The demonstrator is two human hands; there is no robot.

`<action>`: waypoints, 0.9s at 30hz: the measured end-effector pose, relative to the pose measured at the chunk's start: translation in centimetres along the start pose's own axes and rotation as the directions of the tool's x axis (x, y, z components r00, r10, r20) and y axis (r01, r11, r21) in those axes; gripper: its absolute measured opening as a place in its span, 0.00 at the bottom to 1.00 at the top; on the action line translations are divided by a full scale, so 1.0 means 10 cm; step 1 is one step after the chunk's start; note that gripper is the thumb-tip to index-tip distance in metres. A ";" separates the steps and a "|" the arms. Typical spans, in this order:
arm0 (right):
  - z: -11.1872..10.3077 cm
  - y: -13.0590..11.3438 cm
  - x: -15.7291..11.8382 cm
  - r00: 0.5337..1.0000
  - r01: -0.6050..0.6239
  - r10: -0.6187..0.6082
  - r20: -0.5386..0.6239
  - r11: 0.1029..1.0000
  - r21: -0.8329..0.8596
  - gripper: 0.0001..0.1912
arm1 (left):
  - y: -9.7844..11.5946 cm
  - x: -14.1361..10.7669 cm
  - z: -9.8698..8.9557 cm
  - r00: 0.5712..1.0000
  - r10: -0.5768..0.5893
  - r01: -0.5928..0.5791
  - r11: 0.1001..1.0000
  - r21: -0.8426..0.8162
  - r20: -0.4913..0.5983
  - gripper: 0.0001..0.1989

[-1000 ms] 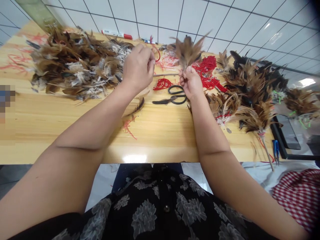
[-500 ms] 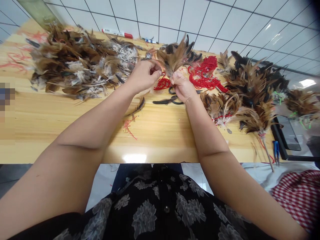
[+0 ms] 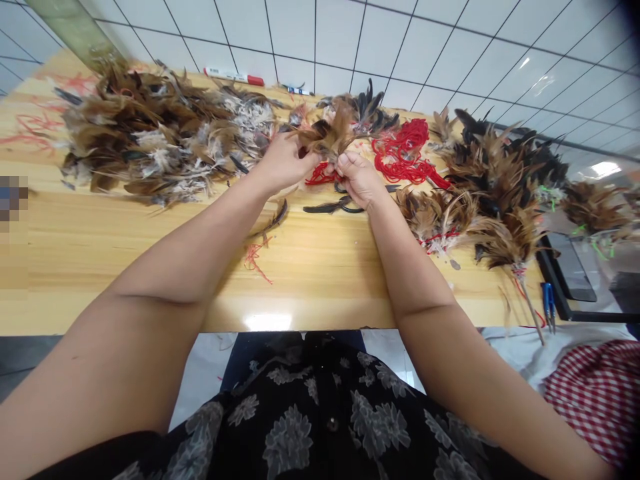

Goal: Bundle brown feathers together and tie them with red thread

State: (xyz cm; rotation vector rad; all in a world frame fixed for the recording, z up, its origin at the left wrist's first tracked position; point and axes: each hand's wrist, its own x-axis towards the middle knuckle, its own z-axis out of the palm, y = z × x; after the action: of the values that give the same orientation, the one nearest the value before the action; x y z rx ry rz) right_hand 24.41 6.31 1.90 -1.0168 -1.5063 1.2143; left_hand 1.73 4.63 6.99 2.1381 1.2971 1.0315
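My right hand [image 3: 359, 177] pinches the base of a small bunch of brown feathers [image 3: 333, 133], which fans upward and to the left. Close by on the left, my left hand [image 3: 290, 161] has its thumb and fingers pressed together at the bunch's edge; what they hold is hidden. Red yarn [image 3: 320, 175] lies on the table just behind and between my hands. Partly covered by my right hand is a pair of black-handled scissors [image 3: 354, 205], with a dark feather [image 3: 320, 209] beside it.
A large heap of brown and white feathers [image 3: 150, 140] lies on the left. Tangled red yarn [image 3: 405, 153] sits right of centre, near tied feather bunches [image 3: 440, 217]. A feather duster on a stick [image 3: 520, 270], blue snips [image 3: 549, 303] and a phone [image 3: 573, 270] are at the right.
My left hand has moved slightly right and down, up against the feather bunch. The bunch in my right hand has tipped to the left and sits lower.
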 end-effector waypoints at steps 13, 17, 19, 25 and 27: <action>0.14 -0.57 -0.32 0.998 -0.056 0.022 -0.052 0.276 -0.959 0.25 | 0.20 -0.11 0.27 0.991 0.023 -0.053 0.971 0.234 0.133 0.04; 0.21 -0.70 -0.43 1.000 -0.006 -0.017 -0.009 0.178 -0.984 0.29 | 0.27 -0.20 0.31 0.984 0.150 -0.176 0.925 0.337 0.101 0.09; 0.21 -0.71 -0.42 1.000 -0.007 -0.014 -0.010 0.162 -0.987 0.31 | 0.30 -0.21 0.32 0.977 0.187 -0.212 0.914 0.345 0.104 0.10; 0.22 -0.74 -0.41 1.000 -0.012 0.025 -0.008 0.147 -0.989 0.32 | 0.18 -0.13 0.33 0.957 0.269 -0.290 0.918 0.270 0.111 0.13; 0.21 -0.72 -0.41 0.999 0.022 0.042 0.029 0.165 -0.986 0.31 | 0.09 -0.08 0.30 0.953 0.291 -0.304 0.916 0.261 0.086 0.14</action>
State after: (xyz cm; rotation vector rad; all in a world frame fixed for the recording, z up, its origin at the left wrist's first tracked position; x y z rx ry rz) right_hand 22.98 0.63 8.18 -1.8219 -2.3959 -0.0178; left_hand 4.33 3.59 5.38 2.6156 1.1708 0.9555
